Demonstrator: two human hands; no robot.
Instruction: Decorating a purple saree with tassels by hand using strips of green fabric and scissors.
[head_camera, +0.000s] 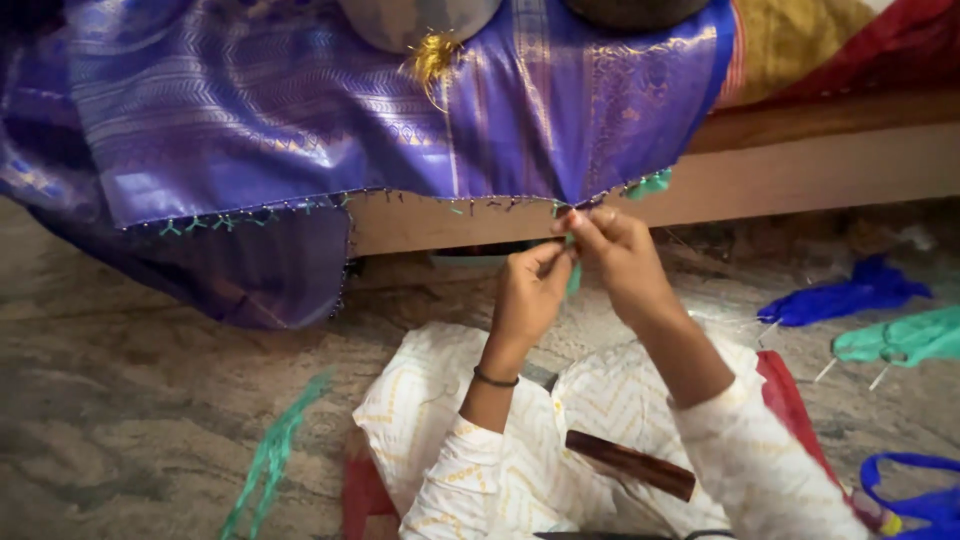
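Purple silk cloth (300, 110) hangs at twelve o'clock; left hand (530, 295) and right hand (620, 255) pinch green thread (572, 270) at its beaded edge (450, 200).

A home used as a handwork spot: a patterned stone floor (130, 400), a low wooden bed frame (800, 170) at two o'clock draped with shiny purple woven silk cloth (300, 110), and loose green and blue thread bundles (880, 315) at three o'clock.
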